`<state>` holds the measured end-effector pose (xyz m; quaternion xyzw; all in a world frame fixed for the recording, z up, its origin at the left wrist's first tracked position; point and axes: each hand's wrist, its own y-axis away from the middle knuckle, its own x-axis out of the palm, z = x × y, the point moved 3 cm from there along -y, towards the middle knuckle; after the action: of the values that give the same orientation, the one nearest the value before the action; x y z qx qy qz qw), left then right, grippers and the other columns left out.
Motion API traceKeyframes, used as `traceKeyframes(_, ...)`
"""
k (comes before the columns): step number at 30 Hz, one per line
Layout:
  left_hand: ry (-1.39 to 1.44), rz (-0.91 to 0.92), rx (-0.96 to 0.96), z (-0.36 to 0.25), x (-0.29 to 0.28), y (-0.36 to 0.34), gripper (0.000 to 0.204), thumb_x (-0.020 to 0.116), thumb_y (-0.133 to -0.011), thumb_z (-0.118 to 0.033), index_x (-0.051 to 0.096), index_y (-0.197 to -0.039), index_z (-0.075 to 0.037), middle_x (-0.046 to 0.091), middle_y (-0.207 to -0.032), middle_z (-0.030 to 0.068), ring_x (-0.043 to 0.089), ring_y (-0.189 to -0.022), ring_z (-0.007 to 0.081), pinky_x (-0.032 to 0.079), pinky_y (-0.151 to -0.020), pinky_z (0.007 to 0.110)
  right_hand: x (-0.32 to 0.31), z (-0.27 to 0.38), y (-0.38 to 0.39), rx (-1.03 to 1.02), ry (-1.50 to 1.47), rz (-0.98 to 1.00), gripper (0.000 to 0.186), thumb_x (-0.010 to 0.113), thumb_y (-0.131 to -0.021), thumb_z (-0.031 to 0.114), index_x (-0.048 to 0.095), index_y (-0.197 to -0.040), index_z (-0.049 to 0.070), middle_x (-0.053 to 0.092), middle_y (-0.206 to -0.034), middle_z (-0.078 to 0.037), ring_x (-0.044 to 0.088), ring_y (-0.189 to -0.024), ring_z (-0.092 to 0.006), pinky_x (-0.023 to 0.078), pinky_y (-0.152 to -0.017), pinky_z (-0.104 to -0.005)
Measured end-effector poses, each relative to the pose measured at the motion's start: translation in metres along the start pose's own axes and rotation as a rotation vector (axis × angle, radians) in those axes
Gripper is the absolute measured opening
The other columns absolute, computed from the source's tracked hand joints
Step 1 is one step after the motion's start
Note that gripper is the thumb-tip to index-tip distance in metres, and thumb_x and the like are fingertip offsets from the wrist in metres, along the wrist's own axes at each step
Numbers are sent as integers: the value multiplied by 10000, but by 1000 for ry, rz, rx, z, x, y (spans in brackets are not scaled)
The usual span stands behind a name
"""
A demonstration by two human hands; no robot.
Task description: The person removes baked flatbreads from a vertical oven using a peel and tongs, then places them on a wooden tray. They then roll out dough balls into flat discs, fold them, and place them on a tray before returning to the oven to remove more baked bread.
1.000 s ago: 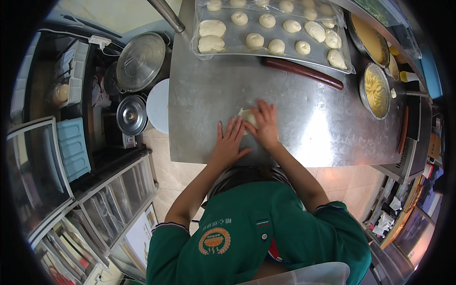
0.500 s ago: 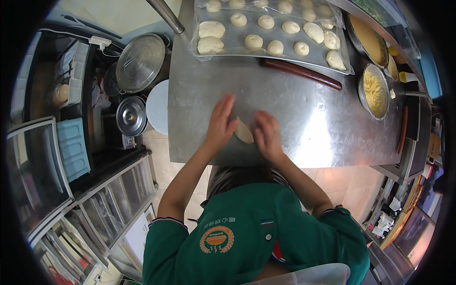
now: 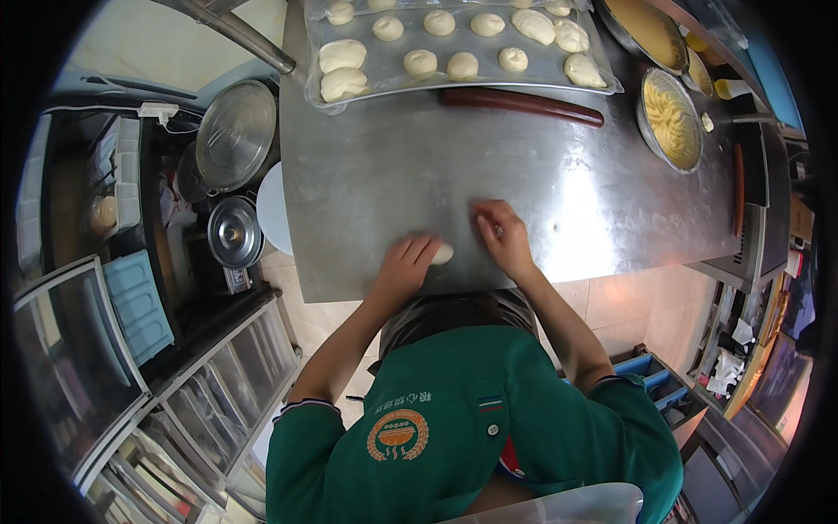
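My left hand [image 3: 410,264] is low over the steel worktable near its front edge. Its fingers are bent over a small pale piece of dough [image 3: 443,254], and one rounded end sticks out to the right of them. To the right and a little farther off, my right hand [image 3: 504,236] is apart from the dough. Its fingers curl in toward the thumb, and whether anything is between them I cannot make out.
At the back, a plastic-lined tray [image 3: 393,86] bears several dough balls. A dark red-brown rolling pin [image 3: 524,105] lies before it. On the right stands a metal bowl [image 3: 648,131] of yellow filling beside a larger pan [image 3: 611,26]. Round lids [image 3: 234,135] are at the left.
The dough, flat and pointed between my hands before, now sits under my left fingers, showing one rounded end. My right hand has drawn away and curled. The view has shifted.
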<state>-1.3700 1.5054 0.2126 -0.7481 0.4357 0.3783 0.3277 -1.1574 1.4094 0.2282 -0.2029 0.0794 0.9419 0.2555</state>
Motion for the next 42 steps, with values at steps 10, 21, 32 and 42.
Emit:
traceKeyframes(10,-79,-330,-133,6,-2,-61,519,627,-826,-48,566,-1336,-117,578,-1196,128,566,-1026,324,459,-900,433,7,5,-20,-264,428,-76,399,656,-817,27,638,-1213,73,620,-1113,-113,648,-904,-321,548,-768,-392)
traceKeyframes(21,661,-273,-752,36,17,-60,137,658,-876,-72,693,-988,-1,622,-742,60,592,-616,178,479,-560,323,-1,-21,-39,216,-323,135,209,696,-885,57,716,-1082,-8,728,-876,-80,663,-787,-117,536,-735,-265)
traceKeyframes(32,1013,68,-971,20,28,-91,107,637,-895,-55,699,-957,6,621,-714,0,529,-576,63,423,-531,217,12,-33,-52,126,-160,193,194,699,-793,35,750,-980,32,727,-871,-138,682,-734,-187,535,-699,-304)
traceKeyframes(42,1339,-233,-872,0,24,-69,179,679,-858,-37,635,-1031,-32,647,-929,60,656,-808,164,546,-734,286,-22,49,-38,-420,776,159,63,713,-708,137,723,-770,125,660,-809,-47,636,-817,-234,515,-692,-357)
